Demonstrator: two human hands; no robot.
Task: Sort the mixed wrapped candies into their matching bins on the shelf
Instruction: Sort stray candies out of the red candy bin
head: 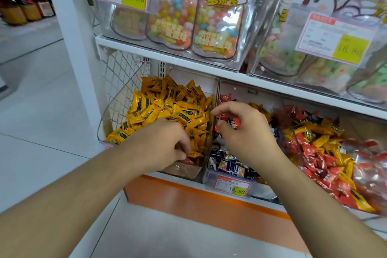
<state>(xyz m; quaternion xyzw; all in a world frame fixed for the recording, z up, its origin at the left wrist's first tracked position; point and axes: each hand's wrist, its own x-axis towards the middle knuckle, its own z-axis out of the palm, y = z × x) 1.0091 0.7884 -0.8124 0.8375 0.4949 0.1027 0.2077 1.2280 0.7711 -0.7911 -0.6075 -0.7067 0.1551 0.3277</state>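
left hand [167,144] digs into the front of the yellow bin [167,111], fingers curled round a red candy [187,160] lying under its fingertips. right hand [243,128], just right of that bin, pinches red and dark wrappers [233,123] over the dark-candy bin [230,165], the nearer hand there.

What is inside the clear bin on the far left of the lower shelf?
The left bin is heaped with yellow wrapped candies. A red candy shows near its front, by the left hand. That hand covers part of the heap, so anything beneath it stays hidden.
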